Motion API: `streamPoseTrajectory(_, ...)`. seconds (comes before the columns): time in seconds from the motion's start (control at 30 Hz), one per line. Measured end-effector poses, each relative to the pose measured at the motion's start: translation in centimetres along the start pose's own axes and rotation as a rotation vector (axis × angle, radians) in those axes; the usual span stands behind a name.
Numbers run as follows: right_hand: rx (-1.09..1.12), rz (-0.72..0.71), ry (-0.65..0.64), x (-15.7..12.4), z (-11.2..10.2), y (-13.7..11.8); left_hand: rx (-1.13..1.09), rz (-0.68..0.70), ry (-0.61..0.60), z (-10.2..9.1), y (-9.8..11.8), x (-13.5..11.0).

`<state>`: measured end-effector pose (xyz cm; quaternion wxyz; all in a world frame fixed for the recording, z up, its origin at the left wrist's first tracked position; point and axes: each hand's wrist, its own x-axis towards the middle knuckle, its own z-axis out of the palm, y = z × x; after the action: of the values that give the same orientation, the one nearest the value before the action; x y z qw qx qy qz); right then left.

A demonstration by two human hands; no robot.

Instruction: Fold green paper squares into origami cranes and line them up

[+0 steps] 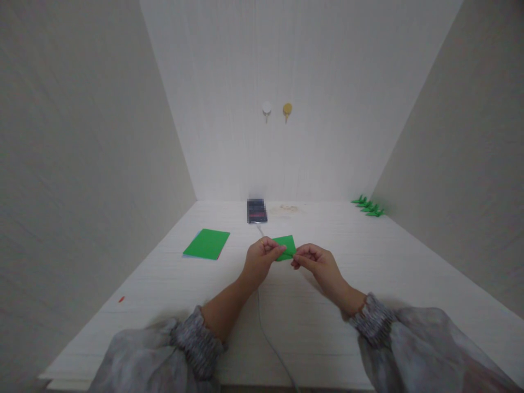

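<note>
A small folded piece of green paper (285, 245) is held just above the white table (368, 256), near its middle. My left hand (262, 261) pinches the paper's left edge with fingers curled. My right hand (317, 265) pinches its lower right edge, fingers pressed together. Both wrists come out of grey patterned sleeves at the bottom of the view.
A stack of coloured paper sheets with green on top (207, 243) lies to the left. A phone (256, 210) with a white cable (270, 338) sits behind the hands. Several small green folded figures (368, 207) stand at the back right. Two hooks (277, 111) hang on the back wall. A tiny red scrap (121, 299) lies at left.
</note>
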<state>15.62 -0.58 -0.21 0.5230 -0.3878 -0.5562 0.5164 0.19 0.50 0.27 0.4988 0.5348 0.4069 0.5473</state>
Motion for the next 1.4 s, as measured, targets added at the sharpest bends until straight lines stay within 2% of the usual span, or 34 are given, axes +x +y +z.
streamPoseTrajectory(0.2,0.032,-0.007,0.009,-0.05,0.11,-0.03,0.019,0.004,0.042,0.05,-0.07,-0.05)
streamPoseTrajectory(0.77,0.072,0.002,-0.018,-0.06,0.06,0.10,-0.004,0.003,0.053,0.31,0.10,-0.18)
streamPoseTrajectory(1.4,0.293,0.072,-0.060,-0.06,0.26,0.04,0.065,0.039,0.101,0.27,-0.06,-0.19)
